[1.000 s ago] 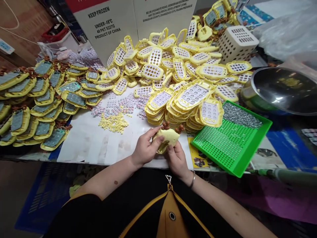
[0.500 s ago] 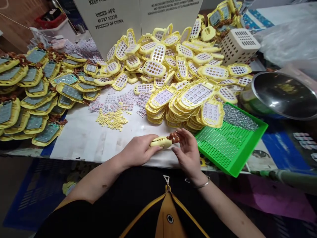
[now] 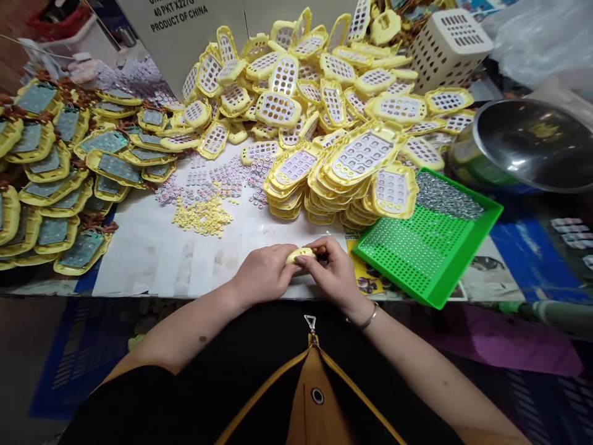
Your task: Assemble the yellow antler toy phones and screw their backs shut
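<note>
Low over the front of the table, a yellow toy phone shell (image 3: 300, 254) is held edge-on between my two hands. My left hand (image 3: 262, 272) is closed around one end of it. The fingers and thumb of my right hand (image 3: 337, 272) pinch the other end, where a brown beaded piece (image 3: 320, 250) partly shows. My fingers hide much of the shell. Beyond my hands lie small yellow buttons (image 3: 201, 217), pale printed buttons (image 3: 204, 176) and stacked shells fitted with keypads (image 3: 364, 151).
Shells with grey boards (image 3: 115, 167) are heaped at left, and shells with holes (image 3: 278, 108) at the back. On the right stand a green tray (image 3: 419, 259) of screws, a metal bowl (image 3: 528, 145) and a cream basket (image 3: 449, 49). A carton (image 3: 213, 37) stands behind.
My right hand has closed from a loose, open pose onto the shell's beaded end. Both hands have drawn together, and the view has shifted slightly.
</note>
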`<state>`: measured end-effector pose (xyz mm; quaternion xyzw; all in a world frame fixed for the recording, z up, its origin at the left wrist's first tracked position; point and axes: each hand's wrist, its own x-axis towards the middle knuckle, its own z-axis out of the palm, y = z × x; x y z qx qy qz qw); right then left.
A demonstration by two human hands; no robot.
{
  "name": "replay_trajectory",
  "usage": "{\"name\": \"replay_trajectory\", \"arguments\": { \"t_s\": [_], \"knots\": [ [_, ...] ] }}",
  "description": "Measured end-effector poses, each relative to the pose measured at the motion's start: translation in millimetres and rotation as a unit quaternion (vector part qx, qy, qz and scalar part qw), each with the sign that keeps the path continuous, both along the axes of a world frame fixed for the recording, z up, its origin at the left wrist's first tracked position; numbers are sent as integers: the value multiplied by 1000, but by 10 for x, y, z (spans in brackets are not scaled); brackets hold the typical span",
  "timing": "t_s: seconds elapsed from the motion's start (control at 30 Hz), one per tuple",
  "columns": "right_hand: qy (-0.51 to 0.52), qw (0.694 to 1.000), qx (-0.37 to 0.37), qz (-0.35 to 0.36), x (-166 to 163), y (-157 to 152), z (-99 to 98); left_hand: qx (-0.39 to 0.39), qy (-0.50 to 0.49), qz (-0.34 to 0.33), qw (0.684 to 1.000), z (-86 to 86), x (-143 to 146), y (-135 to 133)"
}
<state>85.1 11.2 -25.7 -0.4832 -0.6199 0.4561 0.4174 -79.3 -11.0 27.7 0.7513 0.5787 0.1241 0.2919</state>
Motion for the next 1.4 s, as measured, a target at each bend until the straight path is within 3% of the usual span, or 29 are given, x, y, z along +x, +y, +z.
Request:
{"name": "replay_trajectory", "arguments": {
  "t_s": [0.2,0.37,0.5,0.6,0.8,1.07,1.2,1.4],
  "knots": [
    [47,997,5,58,164,6,2,-21,43,9,999,0,-147,-117],
    [-54,982,117,140,222,-16,128,28,-23,-15,999,-72,-186,-179],
    [-99,972,183,113,160,-77,140,76,-59,-10,995,-145,-147,-184],
    [-94,966,222,98,134,-122,108,66,-105,-9,992,-183,-187,-183],
    [-91,976,184,76,214,-186,21,15,-134,52,990,-215,-409,-272],
    [-53,978,199,41,293,-288,-199,130,-22,18,991,-206,-260,-529],
    [-20,977,207,55,287,-297,-249,132,-44,-25,990,-220,-181,-491],
    [-1,981,189,50,254,-234,-254,177,-8,-13,984,-265,-50,-421]
  ]
}}
